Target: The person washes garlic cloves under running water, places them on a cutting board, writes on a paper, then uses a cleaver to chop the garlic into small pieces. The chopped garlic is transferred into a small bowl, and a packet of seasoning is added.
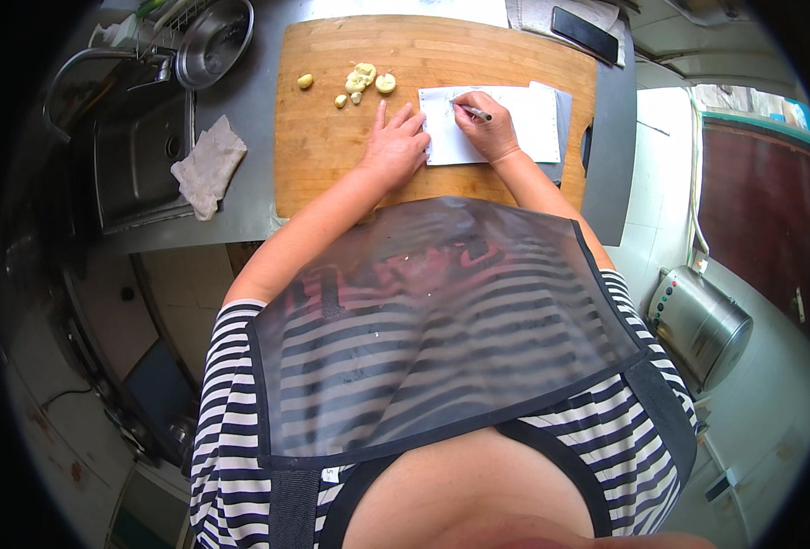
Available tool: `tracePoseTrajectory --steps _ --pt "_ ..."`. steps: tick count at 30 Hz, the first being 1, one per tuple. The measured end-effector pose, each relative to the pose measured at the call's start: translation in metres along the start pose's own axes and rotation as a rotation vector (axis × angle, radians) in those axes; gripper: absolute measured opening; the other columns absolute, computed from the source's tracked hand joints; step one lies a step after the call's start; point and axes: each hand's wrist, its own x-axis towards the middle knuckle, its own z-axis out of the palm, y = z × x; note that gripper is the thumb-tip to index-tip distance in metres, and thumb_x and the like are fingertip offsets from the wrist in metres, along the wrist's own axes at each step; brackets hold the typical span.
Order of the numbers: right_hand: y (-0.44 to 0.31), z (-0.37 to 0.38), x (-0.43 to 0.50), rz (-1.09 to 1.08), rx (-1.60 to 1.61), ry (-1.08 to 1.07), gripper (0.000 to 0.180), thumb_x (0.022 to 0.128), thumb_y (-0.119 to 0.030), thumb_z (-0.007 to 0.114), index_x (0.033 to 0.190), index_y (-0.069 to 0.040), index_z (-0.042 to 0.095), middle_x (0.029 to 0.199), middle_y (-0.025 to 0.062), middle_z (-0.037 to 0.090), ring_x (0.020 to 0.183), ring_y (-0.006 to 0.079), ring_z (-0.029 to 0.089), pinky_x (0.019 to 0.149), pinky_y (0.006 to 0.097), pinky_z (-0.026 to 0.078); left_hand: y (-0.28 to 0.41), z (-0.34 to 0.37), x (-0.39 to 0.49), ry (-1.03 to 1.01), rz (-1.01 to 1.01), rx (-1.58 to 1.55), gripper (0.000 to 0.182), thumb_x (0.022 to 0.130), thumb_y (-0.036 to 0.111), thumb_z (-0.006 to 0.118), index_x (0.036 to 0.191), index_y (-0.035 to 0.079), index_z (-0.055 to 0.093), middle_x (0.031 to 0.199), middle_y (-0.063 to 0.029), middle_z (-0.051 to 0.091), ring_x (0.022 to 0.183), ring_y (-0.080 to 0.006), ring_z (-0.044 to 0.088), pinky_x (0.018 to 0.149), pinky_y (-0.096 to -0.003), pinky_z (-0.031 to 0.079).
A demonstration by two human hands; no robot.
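Observation:
My right hand (488, 130) grips a pen (477, 112), its tip on a white sheet of paper (532, 130). Faint handwriting shows near the top left of the sheet. My left hand (396, 144) rests flat with fingers apart, touching the paper's left edge, and holds nothing. Under both lies a large wooden cutting board (329, 158). Just beyond my left fingers sit several pale yellow food pieces (357, 81), clustered and loose; their kind is unclear. A grey cover or sheet (564, 113) sticks out beneath the paper's right side.
A smartphone (585, 34) lies on a cloth (525, 12) at the back right. To the left are a rag (211, 168), a steel sink (140, 151), a faucet (103, 53) and a metal bowl (214, 44). A steel appliance (703, 329) stands low at the right.

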Motion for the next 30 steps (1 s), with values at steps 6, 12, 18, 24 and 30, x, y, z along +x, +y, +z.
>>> tracePoseTrajectory --steps 6,12,18,24,30 --pt "0.019 -0.024 0.0 0.101 -0.148 0.113 0.008 0.078 -0.006 0.067 0.084 -0.007 0.062 0.08 0.0103 0.065 0.07 0.0233 0.065 0.064 0.0317 0.053 -0.001 0.003 0.0 0.007 -0.003 -0.008 0.022 0.081 0.027 0.066 0.1 0.016 0.067 0.132 -0.0063 0.051 0.13 -0.0326 0.04 0.11 -0.0615 0.021" --pt "0.017 -0.04 0.001 0.197 -0.162 0.163 0.007 0.078 -0.008 0.068 0.083 -0.008 0.062 0.078 0.011 0.065 0.068 0.0246 0.065 0.062 0.033 0.053 -0.001 0.005 0.0 0.054 -0.004 -0.04 0.018 0.082 0.026 0.063 0.094 0.014 0.067 0.131 -0.0081 0.051 0.13 -0.035 0.04 0.11 -0.0636 0.017" --pt "-0.01 -0.016 -0.012 0.124 0.048 0.047 0.007 0.079 -0.005 0.068 0.085 -0.006 0.065 0.082 0.0093 0.066 0.068 0.0167 0.065 0.061 0.0266 0.052 0.0 0.005 0.001 -0.002 -0.027 0.021 0.021 0.083 0.027 0.064 0.101 0.017 0.068 0.133 -0.0059 0.052 0.129 -0.0332 0.042 0.11 -0.0618 0.019" --pt "-0.005 -0.008 -0.022 0.16 0.041 -0.01 0.008 0.078 -0.005 0.067 0.086 -0.007 0.064 0.083 0.01 0.066 0.071 0.0222 0.065 0.064 0.0306 0.053 0.0 0.009 0.0 0.04 -0.029 0.009 0.02 0.083 0.025 0.063 0.101 0.017 0.067 0.133 -0.006 0.052 0.129 -0.0335 0.042 0.109 -0.0624 0.02" --pt "0.017 -0.041 -0.016 0.291 -0.121 0.118 0.005 0.081 -0.008 0.067 0.085 -0.007 0.064 0.079 0.0102 0.067 0.067 0.0202 0.066 0.063 0.0298 0.053 -0.002 0.011 -0.002 0.022 -0.02 -0.007 0.019 0.083 0.023 0.061 0.099 0.015 0.066 0.135 -0.0077 0.05 0.131 -0.0352 0.04 0.11 -0.0634 0.018"
